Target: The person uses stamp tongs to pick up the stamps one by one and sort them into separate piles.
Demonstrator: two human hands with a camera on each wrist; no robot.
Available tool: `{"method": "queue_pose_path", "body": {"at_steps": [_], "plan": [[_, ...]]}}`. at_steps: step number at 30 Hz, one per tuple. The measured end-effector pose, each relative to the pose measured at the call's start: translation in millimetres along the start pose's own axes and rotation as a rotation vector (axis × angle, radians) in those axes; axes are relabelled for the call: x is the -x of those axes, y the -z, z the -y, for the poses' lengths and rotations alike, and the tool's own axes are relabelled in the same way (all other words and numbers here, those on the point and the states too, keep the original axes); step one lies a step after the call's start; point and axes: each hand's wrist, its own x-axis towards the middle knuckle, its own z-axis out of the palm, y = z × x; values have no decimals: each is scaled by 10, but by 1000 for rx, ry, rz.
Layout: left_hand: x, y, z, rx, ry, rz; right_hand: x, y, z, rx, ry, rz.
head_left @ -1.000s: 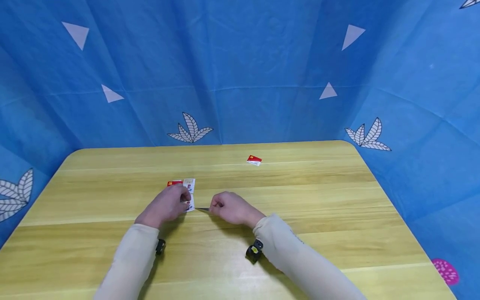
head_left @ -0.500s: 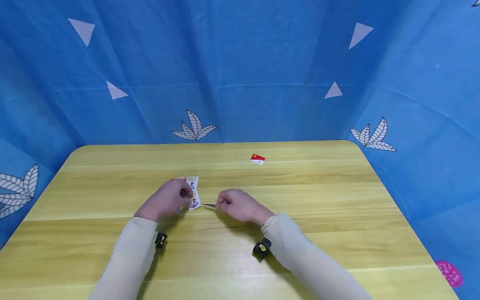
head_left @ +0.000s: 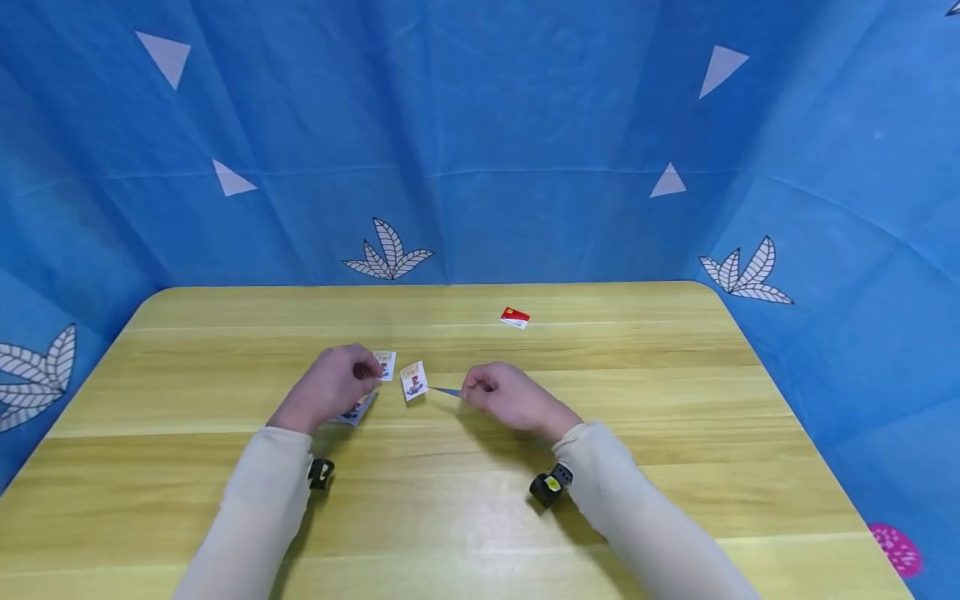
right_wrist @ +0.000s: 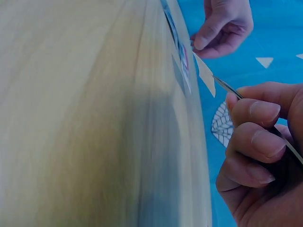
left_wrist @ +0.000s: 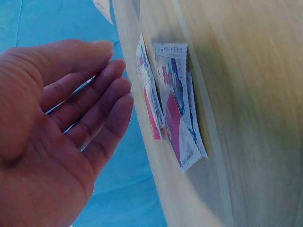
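Observation:
My right hand pinches tweezers, their slim shaft running under the curled fingers in the right wrist view. At the tips of the tweezers hangs one small printed stamp, tilted over the table. My left hand hovers with loosely bent fingers and nothing between them. Close by it lie several stamps with toothed edges, some red and overlapping, partly hidden by the hand in the head view. One stamp shows just past the left fingertips.
A red and white stamp lies toward the back of the wooden table. Blue patterned cloth hangs behind the table and along its sides. Small black cameras are strapped at both wrists.
My right hand has moved right and slightly away from me, drawing the stamp at the tweezers' tips away from the others. My left hand has stayed near the remaining stamps.

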Motion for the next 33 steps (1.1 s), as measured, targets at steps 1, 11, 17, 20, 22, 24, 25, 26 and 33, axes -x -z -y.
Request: {"method": "queue_pose_path", "body": {"at_steps": [1, 11, 17, 20, 22, 24, 25, 26, 33], "plan": [[-11, -5, -4, -5, 14, -8, 6, 21, -3, 1, -1, -7], [-165, -55, -47, -93, 79, -36, 97, 215, -148, -31, -27, -54], [-235, -65, -51, -113, 101, 0, 138, 271, -189, -46, -19, -68], [-262, -56, -46, -124, 109, 37, 156, 294, -210, -55, -23, -79], [-275, -43, -46, -137, 113, 63, 165, 310, -231, -58, -26, -84], [-286, -32, -49, -155, 115, 84, 174, 324, -261, -58, -30, -89], [-291, -30, -51, -163, 118, 91, 181, 333, -272, -58, -35, -93], [-296, -31, -54, -168, 120, 94, 188, 341, -283, -55, -42, -98], [-311, -58, -104, -163, 130, 89, 234, 391, -328, -90, -73, -115]]}}
